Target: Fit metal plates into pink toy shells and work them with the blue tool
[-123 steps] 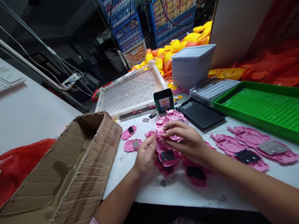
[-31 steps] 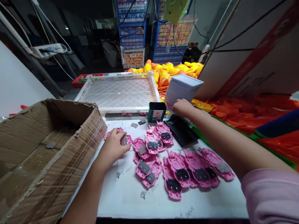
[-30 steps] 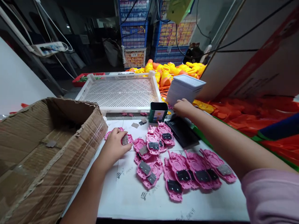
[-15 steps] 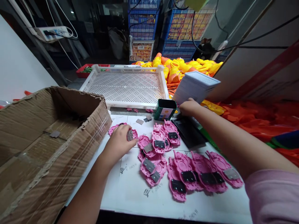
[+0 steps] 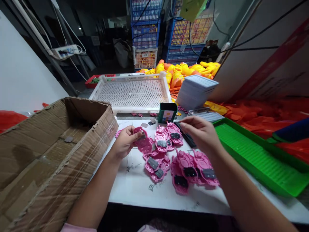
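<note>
Head view, from my remote station: two bare hands at work over a white tabletop (image 5: 131,191). The left hand (image 5: 124,141) gripped a pink casing (image 5: 144,144) by its edge, between thumb and fingers; I saw it raised and tilted, with a small grey plate (image 5: 143,134) near its upper end. The right hand (image 5: 200,130) hung above the black tray (image 5: 190,139), thumb and forefinger drawn close together; I could not make out whether anything lay between them.

To the right of the held casing, as I viewed it, overlapped a group of upright-lying pink casings (image 5: 161,134) with dark plates at their near ends. Nearer to me lay a lower cluster (image 5: 161,162), and beside it a row of casings (image 5: 186,158), its right end partly hidden by the right forearm. Another casing (image 5: 117,133) showed in part behind the left hand.

Beyond the casings I noted a dark green container (image 5: 166,120) with a label, loose grey pieces (image 5: 144,125) just beside it, and a white perforated crate (image 5: 132,93). A cardboard box (image 5: 102,137) flanked the left; a bright green tray (image 5: 260,161) and a stack of pale trays (image 5: 194,93) occupied the right.
</note>
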Motion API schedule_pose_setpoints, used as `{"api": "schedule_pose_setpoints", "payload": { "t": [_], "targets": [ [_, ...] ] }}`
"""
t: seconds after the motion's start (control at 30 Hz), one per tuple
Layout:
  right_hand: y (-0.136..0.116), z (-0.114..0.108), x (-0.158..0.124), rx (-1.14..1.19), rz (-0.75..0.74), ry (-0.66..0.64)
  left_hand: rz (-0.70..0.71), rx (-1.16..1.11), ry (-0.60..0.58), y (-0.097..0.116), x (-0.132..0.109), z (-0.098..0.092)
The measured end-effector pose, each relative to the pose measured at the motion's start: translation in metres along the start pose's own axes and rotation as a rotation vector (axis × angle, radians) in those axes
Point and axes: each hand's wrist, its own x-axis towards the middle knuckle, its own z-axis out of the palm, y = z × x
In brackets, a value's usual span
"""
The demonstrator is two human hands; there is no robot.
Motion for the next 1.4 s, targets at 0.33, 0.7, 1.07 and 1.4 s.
{"api": "schedule_pose_setpoints", "payload": {
  "t": [0.33,0.7,1.07,1.4],
  "targets": [
    [-0.017,0.049,-0.048,0.185,0.107,-0.112,0.164,-0.085,0.018,-0.007,-0.01,0.025],
    [-0.027,0.049,-0.05,0.293,0.294,-0.127,0.317,-0.042,0.11,-0.015,-0.011,0.028],
    [-0.01,0.054,-0.049,0.036,-0.011,-0.047,0.341,0.01,0.071,-0.02,-0.015,0.031],
    [-0.005,0.055,-0.048,-0.168,-0.223,-0.177,0.309,-0.05,0.06,-0.02,-0.016,0.032]
  ]
}}
